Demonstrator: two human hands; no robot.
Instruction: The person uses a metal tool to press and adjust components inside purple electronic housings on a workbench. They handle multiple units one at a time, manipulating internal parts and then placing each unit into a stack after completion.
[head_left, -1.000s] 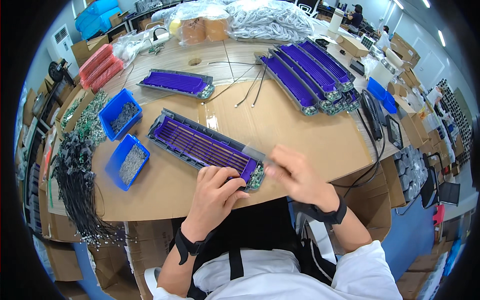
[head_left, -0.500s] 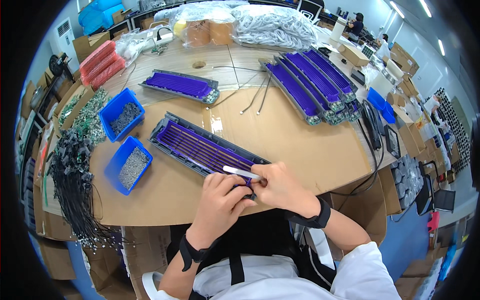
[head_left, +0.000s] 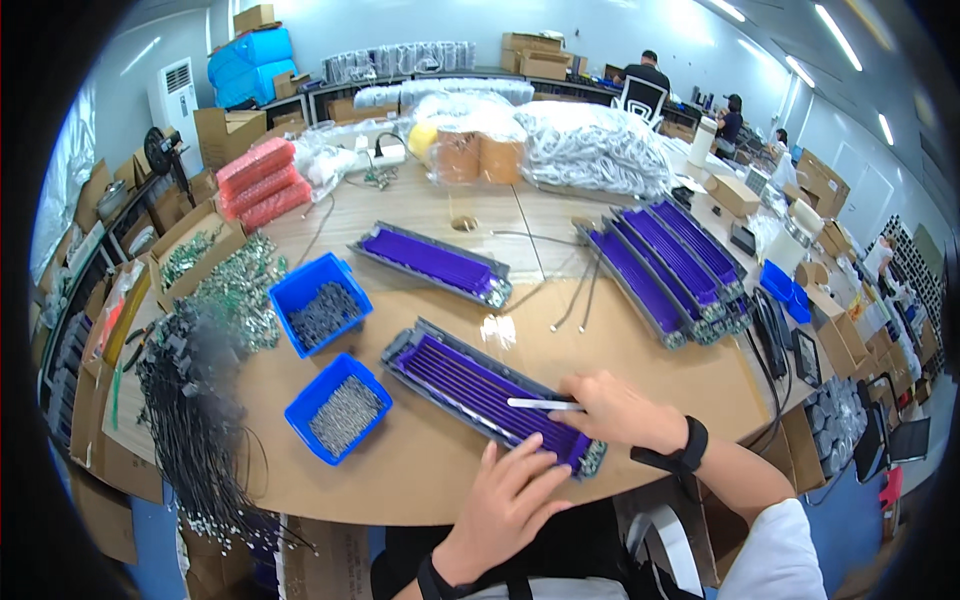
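A long dark grey housing with a ribbed purple inside (head_left: 465,378) lies slantwise on the cardboard before me. Its near right end carries a small green circuit board (head_left: 593,459). My right hand (head_left: 625,412) is closed around a pair of silver tweezers (head_left: 540,404), which point left over the purple part near that end. My left hand (head_left: 508,505) lies with fingers spread, fingertips touching the near edge of the housing, and holds nothing. To the left are a blue bin of dark grey small parts (head_left: 328,312) and a blue bin of small silvery pieces (head_left: 346,412).
Another purple-lined housing (head_left: 435,262) lies farther back, and several more are stacked at the right (head_left: 672,265). Black cables (head_left: 195,430) hang over the left edge near green circuit boards (head_left: 240,290). Bagged white cords (head_left: 595,150) and red bubble-wrapped bundles (head_left: 263,180) sit at the back.
My left hand has let go of the housing's near end and spread its fingers. My right hand keeps the tweezers, now a little away from the left hand. The view has tipped up.
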